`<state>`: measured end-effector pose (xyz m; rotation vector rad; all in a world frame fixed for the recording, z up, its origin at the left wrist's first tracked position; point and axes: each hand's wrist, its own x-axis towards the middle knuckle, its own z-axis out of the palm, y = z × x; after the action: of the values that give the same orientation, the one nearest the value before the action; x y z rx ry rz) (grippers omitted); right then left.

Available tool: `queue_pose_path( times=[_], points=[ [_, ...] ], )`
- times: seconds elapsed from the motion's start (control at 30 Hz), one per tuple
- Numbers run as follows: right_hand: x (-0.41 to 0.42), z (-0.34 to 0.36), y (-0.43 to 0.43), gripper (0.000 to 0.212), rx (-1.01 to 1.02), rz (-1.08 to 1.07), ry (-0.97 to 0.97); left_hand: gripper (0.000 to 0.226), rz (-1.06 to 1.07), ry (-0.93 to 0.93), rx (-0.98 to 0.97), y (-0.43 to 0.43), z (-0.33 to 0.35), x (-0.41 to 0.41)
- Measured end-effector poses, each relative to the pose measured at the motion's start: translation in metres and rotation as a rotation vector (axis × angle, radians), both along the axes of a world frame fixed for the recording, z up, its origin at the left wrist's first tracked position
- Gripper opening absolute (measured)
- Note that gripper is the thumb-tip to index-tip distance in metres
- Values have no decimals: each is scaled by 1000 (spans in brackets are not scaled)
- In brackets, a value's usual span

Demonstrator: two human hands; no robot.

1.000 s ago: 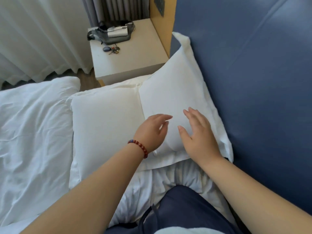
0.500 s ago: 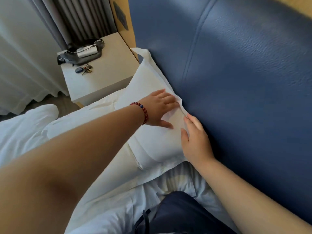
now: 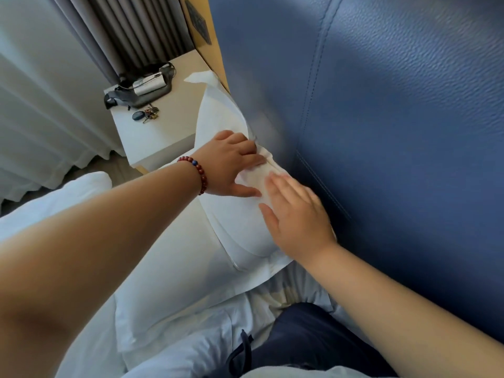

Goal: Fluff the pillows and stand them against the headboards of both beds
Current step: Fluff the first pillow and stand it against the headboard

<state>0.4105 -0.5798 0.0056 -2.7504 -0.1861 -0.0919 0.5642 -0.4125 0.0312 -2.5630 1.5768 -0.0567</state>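
Observation:
A white pillow (image 3: 237, 227) leans up against the blue padded headboard (image 3: 381, 132); its flanged corner (image 3: 201, 77) pokes out over the nightstand. My left hand (image 3: 231, 165), with a red bead bracelet, grips the pillow's top edge, fingers curled over the bunched fabric and thumb spread below. Just to its right, my right hand (image 3: 297, 216) lies flat on the pillow's face with straight fingers. A second white pillow (image 3: 169, 268) lies flat on the bed in front of the leaning one.
A pale nightstand (image 3: 152, 137) beside the bed carries a grey bag (image 3: 141, 88) and a bunch of keys (image 3: 146, 115). White and grey curtains (image 3: 41, 105) hang at the left. A rumpled white duvet (image 3: 54, 203) covers the bed; my knee in dark trousers (image 3: 300, 336) rests on it.
The pillow has gone from slanting to upright against the headboard. My left hand rose to its top edge and took hold; my right hand now lies flat on its face.

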Motion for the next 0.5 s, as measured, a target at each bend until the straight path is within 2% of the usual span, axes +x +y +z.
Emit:
queue_pose_path(
  times=[0.07, 0.13, 0.2, 0.27, 0.33, 0.37, 0.43, 0.5],
  points=[
    [-2, 0, -14, 56, -25, -125, 112, 81, 28, 4, 15, 6, 2, -3],
    [-10, 4, -26, 50, 81, -256, 111, 79, 46, -1, 11, 8, 3, -7],
    [-17, 13, -26, 43, 157, -273, -32, 73, 62, -6, -19, 9, 3, -11],
    [-18, 24, -16, 45, 136, -171, -235, 64, 92, 2, -41, 9, 3, -14],
    [-15, 31, 1, 44, 82, -30, -339, 61, 140, 11, -51, 7, 3, -19],
    [-13, 31, 9, 44, 47, 42, -302, 61, 165, 14, -51, 7, 3, -21],
    [-13, 25, 19, 51, -30, 125, -89, 62, 205, 14, -44, 10, 2, -23],
    [-12, 15, 7, 61, -127, 51, 122, 64, 234, 14, -36, 14, 1, -23]
  ],
)
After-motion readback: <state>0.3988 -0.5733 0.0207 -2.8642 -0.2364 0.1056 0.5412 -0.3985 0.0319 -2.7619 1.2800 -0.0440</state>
